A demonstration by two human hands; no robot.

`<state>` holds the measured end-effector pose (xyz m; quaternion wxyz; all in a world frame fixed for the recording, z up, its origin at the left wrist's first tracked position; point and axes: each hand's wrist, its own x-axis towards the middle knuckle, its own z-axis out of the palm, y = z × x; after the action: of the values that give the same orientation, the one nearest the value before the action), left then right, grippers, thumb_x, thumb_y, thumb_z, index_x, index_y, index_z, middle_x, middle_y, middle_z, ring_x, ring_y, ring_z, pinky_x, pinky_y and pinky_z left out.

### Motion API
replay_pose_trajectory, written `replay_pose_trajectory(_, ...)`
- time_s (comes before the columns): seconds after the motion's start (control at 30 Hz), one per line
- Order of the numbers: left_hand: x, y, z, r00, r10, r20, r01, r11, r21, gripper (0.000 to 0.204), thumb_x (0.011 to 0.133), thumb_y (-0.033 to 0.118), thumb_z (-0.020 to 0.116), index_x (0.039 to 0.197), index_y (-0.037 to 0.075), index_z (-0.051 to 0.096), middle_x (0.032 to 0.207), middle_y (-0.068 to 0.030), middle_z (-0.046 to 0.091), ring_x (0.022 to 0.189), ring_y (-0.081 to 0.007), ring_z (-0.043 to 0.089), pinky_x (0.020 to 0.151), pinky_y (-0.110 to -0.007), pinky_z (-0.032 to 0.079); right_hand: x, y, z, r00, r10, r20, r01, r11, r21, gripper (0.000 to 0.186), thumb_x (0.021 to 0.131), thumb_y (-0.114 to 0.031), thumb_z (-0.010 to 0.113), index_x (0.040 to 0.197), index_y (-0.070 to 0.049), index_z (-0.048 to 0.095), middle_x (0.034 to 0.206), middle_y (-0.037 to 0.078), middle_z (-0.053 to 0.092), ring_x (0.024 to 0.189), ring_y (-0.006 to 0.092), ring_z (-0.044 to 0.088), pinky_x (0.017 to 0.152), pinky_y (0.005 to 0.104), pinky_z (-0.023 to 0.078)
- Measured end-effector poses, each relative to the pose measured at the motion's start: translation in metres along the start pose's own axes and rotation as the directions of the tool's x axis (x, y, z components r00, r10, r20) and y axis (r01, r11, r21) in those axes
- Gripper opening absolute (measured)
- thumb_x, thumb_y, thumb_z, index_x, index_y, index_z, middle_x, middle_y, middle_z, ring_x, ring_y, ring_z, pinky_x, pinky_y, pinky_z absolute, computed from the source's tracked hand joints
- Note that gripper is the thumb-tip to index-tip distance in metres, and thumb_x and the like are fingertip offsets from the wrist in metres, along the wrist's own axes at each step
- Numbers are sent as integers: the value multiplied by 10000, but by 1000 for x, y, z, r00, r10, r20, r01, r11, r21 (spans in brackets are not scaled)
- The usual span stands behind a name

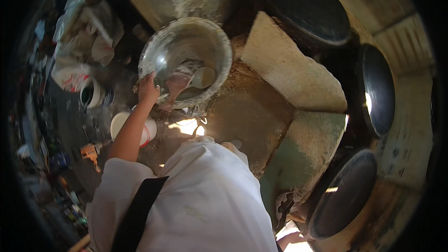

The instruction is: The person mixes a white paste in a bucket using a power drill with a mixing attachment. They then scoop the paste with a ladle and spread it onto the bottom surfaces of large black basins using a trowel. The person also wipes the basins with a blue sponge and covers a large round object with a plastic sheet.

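My left hand (148, 88) grips the near-left rim of a dented metal basin (214, 42), fingers closed over its edge. Inside the basin lie a wet brownish-pink tool or piece of material (179, 81) and a pale round scoop or bowl (203, 75), in murky contents. My right hand (294, 238) is low at the right, by the lower edge of a dark oval disc (340, 193); its fingers are too small and partly hidden to tell their grip.
A white bucket (121, 123), an open container (95, 88), an orange power drill (89, 153) and plastic bags (84, 37) crowd the left. Worn boards (294, 65) and more dark discs (378, 88) line the right. A muddy brown floor (247, 116) lies between.
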<state>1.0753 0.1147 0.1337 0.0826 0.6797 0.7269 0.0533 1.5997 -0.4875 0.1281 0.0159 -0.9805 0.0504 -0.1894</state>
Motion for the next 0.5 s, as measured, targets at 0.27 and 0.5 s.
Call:
replay_pose_trajectory(0.27,-39,-99,-1,858,-144,494,182,983,-30,329,725,208,605,1019,70,552,930,-150,580,927,-307,541,787,-406,429,-258,-389,-53,-253,-731,633,-405,675,617,320,815,-80,536,1116,18,493,948,105,594,737,163,589,617,264,472)
replay_pose_trajectory(0.5,-41,-100,25,891,99,443,-74,995,-73,165,707,90,537,863,36,537,795,-163,596,772,-323,583,678,-423,450,-440,-485,-109,-625,-495,604,-451,860,240,208,819,-203,533,884,-6,543,833,110,598,640,155,589,497,231,440)
